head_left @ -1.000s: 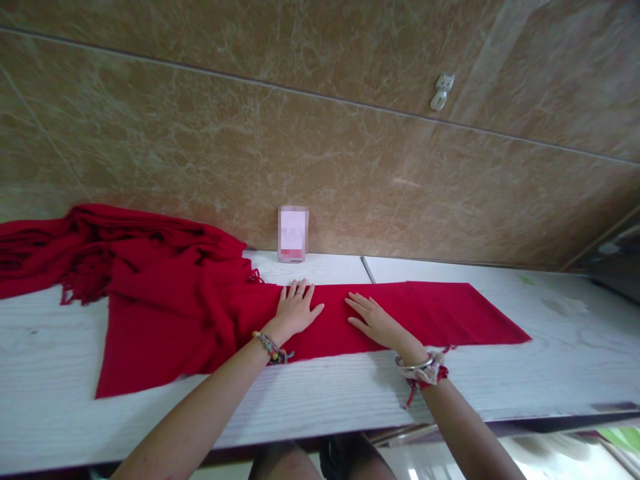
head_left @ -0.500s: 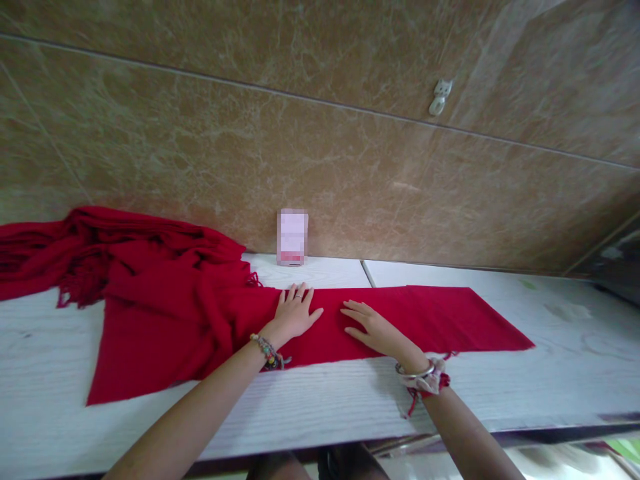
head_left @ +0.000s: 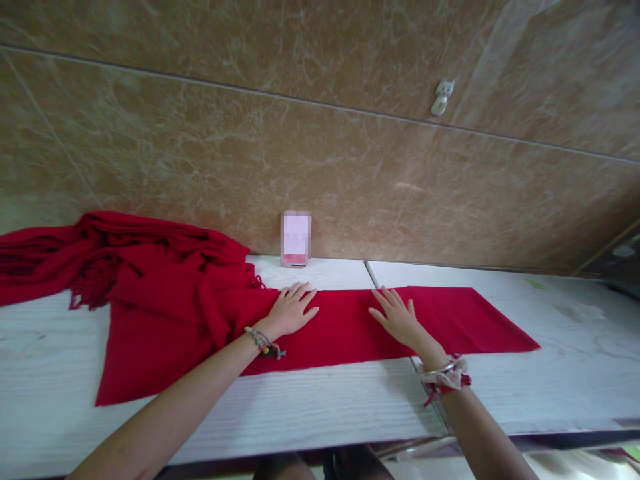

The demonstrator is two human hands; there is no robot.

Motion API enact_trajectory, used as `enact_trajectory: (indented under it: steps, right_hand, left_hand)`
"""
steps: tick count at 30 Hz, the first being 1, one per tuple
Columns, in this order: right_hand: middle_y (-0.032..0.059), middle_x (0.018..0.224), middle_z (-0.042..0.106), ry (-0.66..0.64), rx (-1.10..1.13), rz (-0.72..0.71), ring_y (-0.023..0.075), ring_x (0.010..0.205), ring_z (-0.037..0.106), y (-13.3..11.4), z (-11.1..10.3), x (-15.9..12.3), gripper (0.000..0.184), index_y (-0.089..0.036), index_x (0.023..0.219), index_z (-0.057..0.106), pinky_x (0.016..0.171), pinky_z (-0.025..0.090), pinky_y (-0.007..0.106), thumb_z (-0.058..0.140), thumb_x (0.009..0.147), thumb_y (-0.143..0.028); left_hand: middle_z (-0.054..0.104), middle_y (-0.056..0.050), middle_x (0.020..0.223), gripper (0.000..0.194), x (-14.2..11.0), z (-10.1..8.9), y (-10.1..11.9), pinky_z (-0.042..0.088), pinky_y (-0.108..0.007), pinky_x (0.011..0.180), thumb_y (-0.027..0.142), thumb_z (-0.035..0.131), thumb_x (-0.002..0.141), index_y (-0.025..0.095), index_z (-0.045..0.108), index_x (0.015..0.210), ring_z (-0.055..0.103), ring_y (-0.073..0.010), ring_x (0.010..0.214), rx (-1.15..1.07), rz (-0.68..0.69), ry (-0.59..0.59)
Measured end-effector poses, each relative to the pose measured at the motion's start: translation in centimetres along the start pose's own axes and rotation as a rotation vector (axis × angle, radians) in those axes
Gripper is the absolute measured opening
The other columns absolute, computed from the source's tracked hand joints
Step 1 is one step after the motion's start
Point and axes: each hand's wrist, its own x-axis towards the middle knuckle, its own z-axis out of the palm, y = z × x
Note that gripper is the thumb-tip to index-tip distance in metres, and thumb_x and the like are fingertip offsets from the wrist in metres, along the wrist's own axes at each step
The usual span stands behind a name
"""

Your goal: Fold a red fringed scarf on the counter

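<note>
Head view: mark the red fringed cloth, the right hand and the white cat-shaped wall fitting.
Red fringed cloth (head_left: 345, 327): head view, on its flat stretch.
Right hand (head_left: 401, 325): head view, on the back of the hand.
White cat-shaped wall fitting (head_left: 441, 103): head view, on its body, below the cat's head.

No text, number or sign I can read. Small pale box (head_left: 295, 235) just beyond red cloth (head_left: 345, 327): front covered in coarse pixel blocks, pale above, pinkish red along bottom; any print there too broken up for me to make out letter or brand. On red cloth, no lettering I can read.
</note>
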Motion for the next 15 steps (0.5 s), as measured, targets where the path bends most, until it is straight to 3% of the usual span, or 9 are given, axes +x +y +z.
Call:
enact_trajectory:
  steps: [3, 5, 9, 15]
  right_hand:
    - [0.015, 0.143, 0.029, -0.028, -0.078, 0.194, 0.0371, 0.13, 0.022, 3.0, -0.3, -0.2, 0.056, -0.023, 0.134, 0.036, 0.09, 0.023, 0.071, 0.031, 0.087, -0.052]
    - [0.0145, 0.143, 0.029, -0.053, -0.126, 0.251, 0.0377, 0.129, 0.025, 4.7, -0.4, -0.9, 0.055, -0.023, 0.134, 0.036, 0.09, 0.024, 0.07, 0.032, 0.087, -0.05]
    - [0.0142, 0.142, 0.031, -0.064, -0.166, 0.194, 0.0373, 0.128, 0.027, 6.2, 0.0, -2.3, 0.052, -0.025, 0.134, 0.037, 0.089, 0.027, 0.069, 0.028, 0.088, -0.048]
    - [0.0151, 0.141, 0.032, -0.069, -0.17, 0.13, 0.0389, 0.127, 0.028, 5.6, 0.3, -3.4, 0.052, -0.026, 0.133, 0.038, 0.085, 0.028, 0.071, 0.025, 0.089, -0.049]
  left_hand:
    - [0.029, -0.006, 0.144, 0.049, -0.2, 0.1, -0.7, 0.021, -0.043, 0.106, 0.042, 0.028, 0.09, 0.022, 0.036, 0.134, 0.022, -0.025, 0.133, 0.019, 0.021, -0.007]
    - [0.029, -0.005, 0.144, 0.049, -0.4, 0.3, -1.1, 0.02, -0.042, 0.106, 0.042, 0.028, 0.09, 0.022, 0.035, 0.135, 0.021, -0.0247, 0.133, 0.023, 0.031, -0.001]
    - [0.03, -0.006, 0.144, 0.049, -0.9, 0.6, -1.8, 0.021, -0.041, 0.106, 0.04, 0.028, 0.09, 0.021, 0.036, 0.134, 0.023, -0.0245, 0.132, 0.03, 0.046, 0.014]
    - [0.032, -0.007, 0.143, 0.047, -2.1, 0.4, -2.1, 0.024, -0.042, 0.105, 0.039, 0.031, 0.089, 0.021, 0.04, 0.131, 0.028, -0.0238, 0.13, 0.019, 0.039, 0.033]
